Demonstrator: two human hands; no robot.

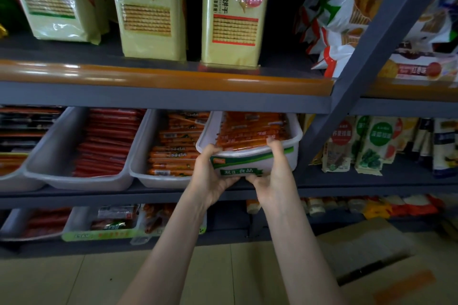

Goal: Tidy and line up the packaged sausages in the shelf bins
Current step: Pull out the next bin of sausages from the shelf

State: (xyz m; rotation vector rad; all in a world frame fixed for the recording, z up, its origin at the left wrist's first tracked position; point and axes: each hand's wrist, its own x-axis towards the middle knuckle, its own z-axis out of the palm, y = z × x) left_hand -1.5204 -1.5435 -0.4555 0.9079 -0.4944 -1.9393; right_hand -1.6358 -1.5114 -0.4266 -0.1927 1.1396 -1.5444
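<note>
A white plastic bin (290, 153) with a green label holds orange packaged sausages (250, 131). It is tilted, front end raised off the middle shelf. My left hand (210, 176) grips its front left corner, thumb over the rim. My right hand (275, 173) grips the front right part, fingers hooked over the rim onto the sausages. To the left stand a bin of orange sausages (173, 153) and a bin of red sausages (106, 141), stacked in rows.
A grey shelf upright (366, 57) slants down just right of the held bin. Cracker packs (230, 12) stand on the shelf above. Snack bags (366, 146) fill the right bay. More bins (104, 225) sit on the bottom shelf. A cardboard box (366, 245) lies on the floor.
</note>
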